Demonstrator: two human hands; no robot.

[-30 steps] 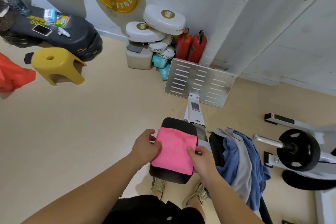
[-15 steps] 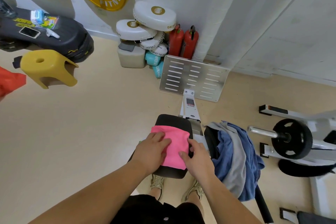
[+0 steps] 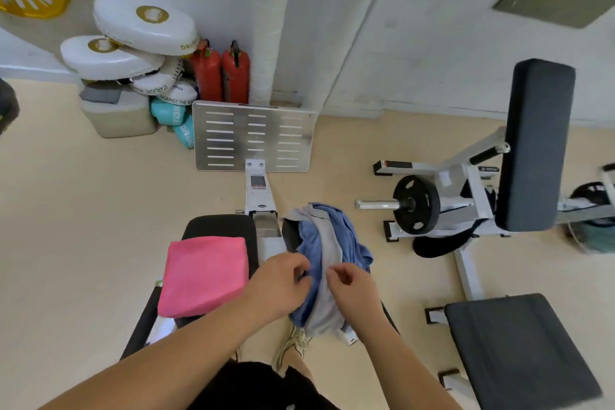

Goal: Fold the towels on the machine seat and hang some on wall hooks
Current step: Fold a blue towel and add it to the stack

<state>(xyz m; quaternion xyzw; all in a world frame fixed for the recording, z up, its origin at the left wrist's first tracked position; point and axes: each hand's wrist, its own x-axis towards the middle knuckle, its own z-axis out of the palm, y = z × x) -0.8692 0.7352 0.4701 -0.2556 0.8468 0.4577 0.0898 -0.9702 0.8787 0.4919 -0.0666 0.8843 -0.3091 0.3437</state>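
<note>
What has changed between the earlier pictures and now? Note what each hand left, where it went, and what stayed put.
The left-hand grip and right-hand grip left the pink towel and moved right to the heap of blue and grey towels. The fingers curl at the cloth, but it is unclear whether they hold it yet. The pink towel stays folded on the black seat pad, and the heap has not moved.

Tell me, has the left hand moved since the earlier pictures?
Yes. The left hand went right, off the pink towel on the black seat, onto the blue and grey towels.
</note>
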